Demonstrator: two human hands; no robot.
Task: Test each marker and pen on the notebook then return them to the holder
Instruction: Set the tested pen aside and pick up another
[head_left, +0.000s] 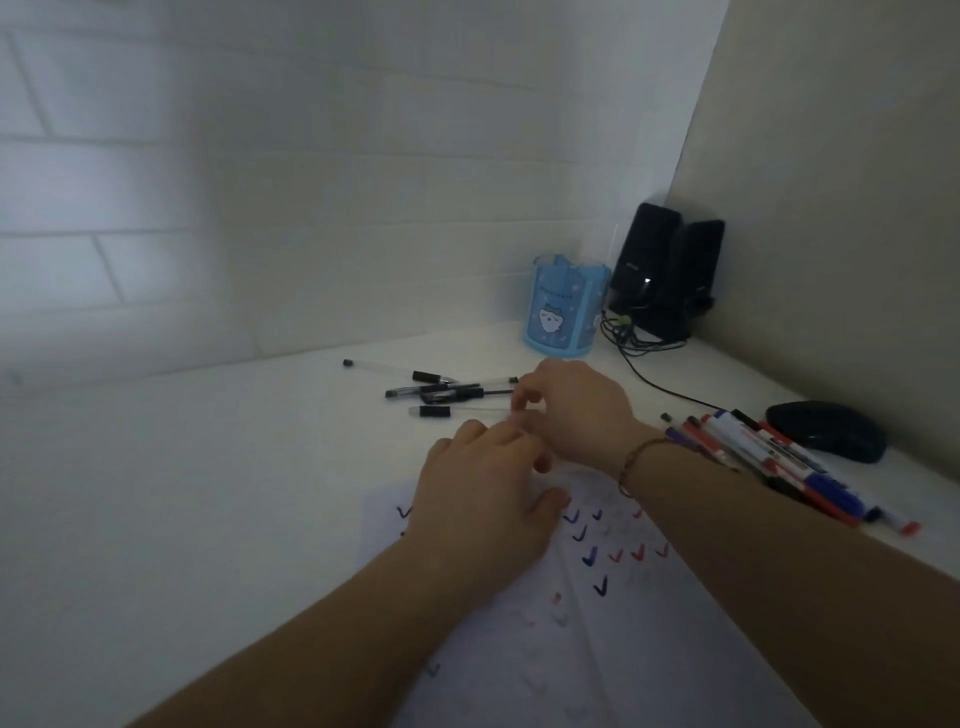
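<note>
The notebook lies open at the near edge of the desk, and its pages carry many small ticks in blue, red and black, so a good share of the testing looks done. None of the returning appears done: the blue holder stands near the back right corner of the desk with nothing showing above its rim.

A loose bunch of black pens lies in the middle of the desk, just beyond the hands. A pile of markers lies by the right edge, partly behind the right forearm.

The right hand reaches to the clear pen nearest the notebook, its fingers curled at the pen's right end and seemingly pinching it. The left hand hovers over the top edge of the notebook with fingers bent toward the same spot; whether it holds anything I cannot tell.

Left to do, as I judge it: test the remaining pens, then put everything into the holder.
</note>
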